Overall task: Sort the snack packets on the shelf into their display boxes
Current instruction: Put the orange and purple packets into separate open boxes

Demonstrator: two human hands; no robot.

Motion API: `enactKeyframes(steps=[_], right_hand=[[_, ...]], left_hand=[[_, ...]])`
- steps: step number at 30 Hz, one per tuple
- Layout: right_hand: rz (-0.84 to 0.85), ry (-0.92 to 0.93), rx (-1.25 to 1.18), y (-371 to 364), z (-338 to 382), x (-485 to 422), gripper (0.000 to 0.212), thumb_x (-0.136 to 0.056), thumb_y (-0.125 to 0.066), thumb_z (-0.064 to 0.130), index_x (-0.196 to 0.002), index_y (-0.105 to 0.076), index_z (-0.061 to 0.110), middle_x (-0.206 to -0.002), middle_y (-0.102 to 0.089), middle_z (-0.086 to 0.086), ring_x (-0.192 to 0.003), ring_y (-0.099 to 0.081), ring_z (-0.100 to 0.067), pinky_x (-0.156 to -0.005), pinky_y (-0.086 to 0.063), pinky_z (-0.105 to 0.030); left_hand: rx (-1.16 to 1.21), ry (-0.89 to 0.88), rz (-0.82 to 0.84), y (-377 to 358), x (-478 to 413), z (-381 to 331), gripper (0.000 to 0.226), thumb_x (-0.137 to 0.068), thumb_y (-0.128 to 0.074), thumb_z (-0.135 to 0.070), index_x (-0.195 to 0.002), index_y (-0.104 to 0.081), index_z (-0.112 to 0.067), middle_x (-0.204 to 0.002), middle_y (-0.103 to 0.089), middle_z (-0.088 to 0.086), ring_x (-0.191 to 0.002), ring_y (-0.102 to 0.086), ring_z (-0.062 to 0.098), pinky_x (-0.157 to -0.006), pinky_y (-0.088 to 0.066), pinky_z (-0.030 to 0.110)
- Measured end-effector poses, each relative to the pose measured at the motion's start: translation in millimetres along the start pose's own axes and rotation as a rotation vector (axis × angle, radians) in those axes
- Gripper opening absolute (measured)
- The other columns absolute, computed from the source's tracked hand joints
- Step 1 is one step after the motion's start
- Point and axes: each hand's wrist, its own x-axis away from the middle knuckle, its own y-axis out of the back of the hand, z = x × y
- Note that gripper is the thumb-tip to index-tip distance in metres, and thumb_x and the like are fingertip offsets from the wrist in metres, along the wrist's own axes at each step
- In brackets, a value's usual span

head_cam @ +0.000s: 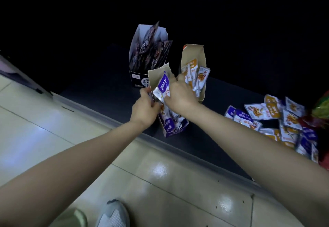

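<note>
Head view: right hand pinches a purple packet; left hand grips the purple box edge.

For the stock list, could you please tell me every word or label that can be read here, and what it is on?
"劲仔": white, on the purple packet that the right hand holds.
"劲仔": upside down, on the front of the purple box.
"深海小鱼": probably, on a loose purple packet.
Black box label and orange packets: too blurred to read.
</note>
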Motion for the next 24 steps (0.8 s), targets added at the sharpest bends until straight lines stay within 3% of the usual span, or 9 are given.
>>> enactKeyframes(steps=[5,8,11,16,19,20,22,24], right_hand=[[0.102,0.073,-0.130,-3.7,2.1,-5.9,0.065,-0.098,-0.051,0.021,-0.151,-0.016,0.006,-0.143,-0.035,-0.019,-0.130,-0.036,-0.034,-0.103,-0.032,-0.037],[-0.014,0.080,-0.273,-7.7,-6.3,-6.5,0.059,-0.093,-0.058,0.013,-0.143,-0.029,0.003,-0.140,-0.041,-0.017,-0.130,-0.040,-0.030,-0.104,-0.034,-0.032],[-0.101,0.067,-0.196,-13.6,-12.4,-6.7,0.046,-0.089,-0.067,0.017,-0.128,-0.049,0.002,-0.128,-0.047,-0.014,-0.119,-0.048,-0.026,-0.094,-0.035,-0.025],[-0.185,0.132,-0.054,-18.3,4.2,-5.5,0.062,-0.085,-0.071,0.019,-0.138,-0.041,0.005,-0.128,-0.044,-0.012,-0.122,-0.042,-0.027,-0.094,-0.044,-0.034],[-0.208,0.137,0.016,-17.5,8.3,-3.5,0.047,-0.087,-0.069,0.025,-0.126,-0.050,0.006,-0.124,-0.047,-0.010,-0.118,-0.043,-0.026,-0.086,-0.048,-0.036],[-0.177,0.158,0.053,-16.7,7.6,-2.9,0.043,-0.089,-0.066,0.027,-0.124,-0.053,0.005,-0.126,-0.049,-0.010,-0.120,-0.041,-0.026,-0.088,-0.048,-0.037],[-0.082,0.219,0.080,-16.3,5.3,-0.8,0.044,-0.092,-0.061,0.029,-0.129,-0.054,0.005,-0.135,-0.048,-0.010,-0.128,-0.036,-0.027,-0.097,-0.044,-0.039],[0.047,0.259,0.133,-16.8,4.4,3.4,0.054,-0.095,-0.056,0.034,-0.141,-0.046,0.009,-0.150,-0.036,-0.012,-0.139,-0.025,-0.027,-0.106,-0.037,-0.042]], left_hand=[[0.107,-0.005,-0.041,-3.3,1.6,3.7,0.033,-0.094,-0.057,-0.021,-0.121,-0.039,-0.013,-0.072,-0.060,-0.002,-0.074,-0.065,0.029,-0.073,-0.055,0.050],[0.127,-0.007,-0.066,-1.6,2.4,6.6,0.032,-0.093,-0.056,-0.018,-0.121,-0.041,-0.014,-0.071,-0.059,-0.003,-0.075,-0.065,0.026,-0.073,-0.056,0.051],[0.091,-0.012,-0.087,2.0,4.2,6.0,0.033,-0.093,-0.054,-0.015,-0.124,-0.042,-0.012,-0.075,-0.056,-0.006,-0.075,-0.064,0.022,-0.071,-0.056,0.045],[0.054,0.002,-0.139,5.8,9.5,5.7,0.030,-0.094,-0.053,-0.016,-0.122,-0.042,-0.011,-0.088,-0.061,0.002,-0.070,-0.057,0.011,-0.055,-0.043,0.020],[0.029,0.002,-0.141,8.9,13.1,6.1,0.028,-0.095,-0.053,-0.016,-0.120,-0.041,-0.011,-0.081,-0.059,-0.003,-0.065,-0.056,0.007,-0.047,-0.039,0.012],[0.029,0.003,-0.144,9.6,14.0,7.2,0.029,-0.094,-0.053,-0.015,-0.120,-0.041,-0.011,-0.082,-0.060,-0.002,-0.067,-0.058,0.011,-0.051,-0.042,0.014],[0.040,0.018,-0.158,11.1,15.5,9.7,0.028,-0.093,-0.052,-0.016,-0.118,-0.040,-0.011,-0.084,-0.062,0.000,-0.073,-0.062,0.019,-0.064,-0.053,0.033],[0.037,0.027,-0.180,13.1,15.7,11.5,0.028,-0.093,-0.051,-0.017,-0.118,-0.040,-0.011,-0.083,-0.060,-0.001,-0.076,-0.064,0.022,-0.069,-0.054,0.040]])
